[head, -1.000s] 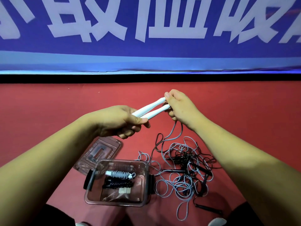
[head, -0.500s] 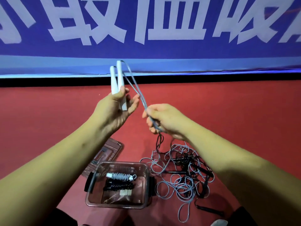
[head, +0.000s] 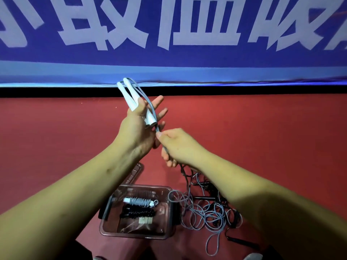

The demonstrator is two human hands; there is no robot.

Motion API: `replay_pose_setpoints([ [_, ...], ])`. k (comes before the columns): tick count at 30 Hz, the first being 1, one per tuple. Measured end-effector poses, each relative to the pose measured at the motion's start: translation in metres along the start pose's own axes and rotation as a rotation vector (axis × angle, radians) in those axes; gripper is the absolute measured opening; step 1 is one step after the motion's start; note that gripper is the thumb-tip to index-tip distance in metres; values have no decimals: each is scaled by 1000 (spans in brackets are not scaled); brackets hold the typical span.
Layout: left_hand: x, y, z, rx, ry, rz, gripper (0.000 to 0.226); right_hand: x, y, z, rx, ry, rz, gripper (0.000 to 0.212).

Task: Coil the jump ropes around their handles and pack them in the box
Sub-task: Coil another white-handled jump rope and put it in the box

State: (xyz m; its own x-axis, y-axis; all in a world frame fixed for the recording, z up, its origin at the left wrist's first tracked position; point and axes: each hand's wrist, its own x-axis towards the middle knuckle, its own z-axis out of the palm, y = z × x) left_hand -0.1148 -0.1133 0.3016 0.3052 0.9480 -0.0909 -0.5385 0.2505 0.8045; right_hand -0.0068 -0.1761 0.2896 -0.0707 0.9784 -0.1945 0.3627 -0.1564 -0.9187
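Handles come first: two white handles (head: 131,98) lie side by side, raised well above the floor, with their narrow tips pointing up and away toward the foot of the banner. The left hand (head: 138,128) clamps them against its palm with the thumb, its fingers spread straight. A grey rope (head: 152,111) loops from the tips down past the wide ends, where the right hand (head: 178,145) pinches it, just beside the left palm.

Below the right wrist the rope drops into a loose tangle of grey and black ropes (head: 204,211), which touches the right wall of the clear box (head: 135,236). Inside the box a coiled grey rope (head: 139,201) lies behind a coiled black rope (head: 138,212). The lid (head: 136,171) lies behind the box, mostly hidden by the left forearm.

Bare red floor (head: 262,137) spreads to both sides, ending at a black strip (head: 225,91) under the blue banner (head: 187,59).
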Motion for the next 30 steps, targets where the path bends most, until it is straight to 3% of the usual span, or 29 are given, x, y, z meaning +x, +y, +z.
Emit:
replay_pose_setpoints([
  [5,-3,1,3,29,-80,-23,40,1,-7,2,-326,62,-93,47],
  [11,-1,-6,2,31,-30,-47,25,-3,-11,-8,-347,-38,-42,46],
  [20,12,0,0,231,14,-15,18,-9,-16,-17,-284,-34,-123,34],
  [25,21,7,-17,463,182,13,18,-19,-21,-30,-306,-117,-149,17],
  [28,19,9,-26,896,192,-23,14,-18,-24,-40,-325,-57,-192,10],
  [30,13,12,-25,1049,121,-91,16,-15,-24,-52,-338,9,-203,11],
])
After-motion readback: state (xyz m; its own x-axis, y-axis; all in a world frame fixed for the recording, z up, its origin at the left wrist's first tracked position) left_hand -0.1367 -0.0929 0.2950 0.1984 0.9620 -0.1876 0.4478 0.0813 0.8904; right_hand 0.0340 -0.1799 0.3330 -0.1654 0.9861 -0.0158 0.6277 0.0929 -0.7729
